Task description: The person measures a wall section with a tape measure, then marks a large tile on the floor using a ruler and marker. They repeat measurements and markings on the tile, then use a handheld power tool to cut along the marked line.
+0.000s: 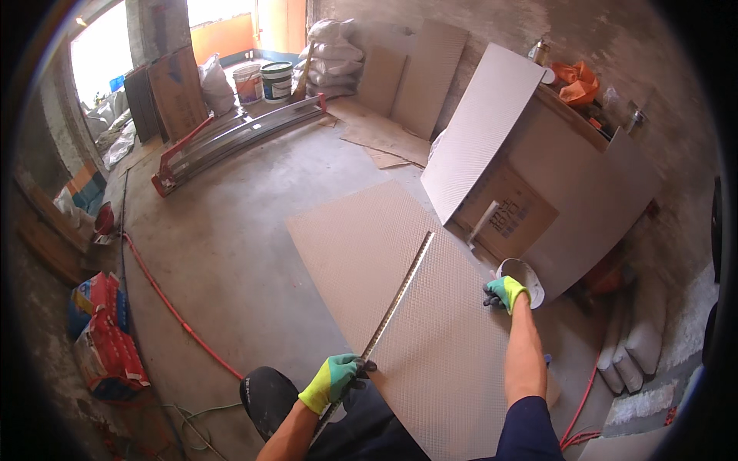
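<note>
A large tan tile (384,261) with a fine grid texture lies on the floor before me. My left hand (337,380), in a green and yellow glove, is closed around a long thin metal ruler (406,288). The ruler slants across the tile toward its far side. My right hand (505,294), gloved the same way, is over the tile's right edge, just in front of a white bucket (533,290). Its dark fingertips are curled together; whether they pinch something small is too unclear to see.
A tile cutter (238,138) with red ends lies at the back left. Upright tiles (480,123) and a cardboard box (507,213) stand at the right. Red hose (171,301) crosses the floor near red bags (110,349). Buckets (277,82) and stacked sacks (336,58) are farther back.
</note>
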Tool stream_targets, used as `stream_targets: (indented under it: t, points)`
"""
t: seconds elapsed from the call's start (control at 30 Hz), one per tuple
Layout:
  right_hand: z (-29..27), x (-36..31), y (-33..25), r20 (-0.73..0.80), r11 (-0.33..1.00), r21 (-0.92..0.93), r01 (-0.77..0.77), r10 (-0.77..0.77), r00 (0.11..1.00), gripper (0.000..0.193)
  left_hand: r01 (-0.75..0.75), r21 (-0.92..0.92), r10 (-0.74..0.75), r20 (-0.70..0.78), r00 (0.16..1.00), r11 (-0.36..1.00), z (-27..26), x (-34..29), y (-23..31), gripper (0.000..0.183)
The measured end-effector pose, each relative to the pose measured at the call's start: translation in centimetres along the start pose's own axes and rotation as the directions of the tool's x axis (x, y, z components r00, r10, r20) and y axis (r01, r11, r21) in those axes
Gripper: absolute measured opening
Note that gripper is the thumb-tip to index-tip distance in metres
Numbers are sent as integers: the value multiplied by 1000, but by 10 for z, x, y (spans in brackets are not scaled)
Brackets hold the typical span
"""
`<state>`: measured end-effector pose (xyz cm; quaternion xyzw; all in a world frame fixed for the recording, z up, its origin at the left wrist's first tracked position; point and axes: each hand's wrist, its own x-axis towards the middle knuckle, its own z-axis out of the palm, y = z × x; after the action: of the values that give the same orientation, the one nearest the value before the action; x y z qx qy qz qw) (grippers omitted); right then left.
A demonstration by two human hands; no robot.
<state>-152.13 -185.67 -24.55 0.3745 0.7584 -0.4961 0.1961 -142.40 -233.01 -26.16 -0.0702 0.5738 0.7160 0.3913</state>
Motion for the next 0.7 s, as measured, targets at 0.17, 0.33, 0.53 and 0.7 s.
stream_targets:
  t: [0.17,0.33,0.53,0.7]
  points:
    - [-16,-6,-12,203,978,5,-209,204,958,21,-11,-94,16,50,999,995,0,-6,-8,29]
    - [-11,-19,-11,11,970,-155,-185,189,982,25,8,-62,-3,89,996,998,0,-4,-14,28]
    - [-2,-34,-5,-23,986,-162,-32,29,999,28,-16,151,-2,119,993,988,1,-14,-3,27]
    - [16,-60,-15,-245,946,-55,318,-322,914,19,121,376,-154,58,986,919,-12,-22,22,25]
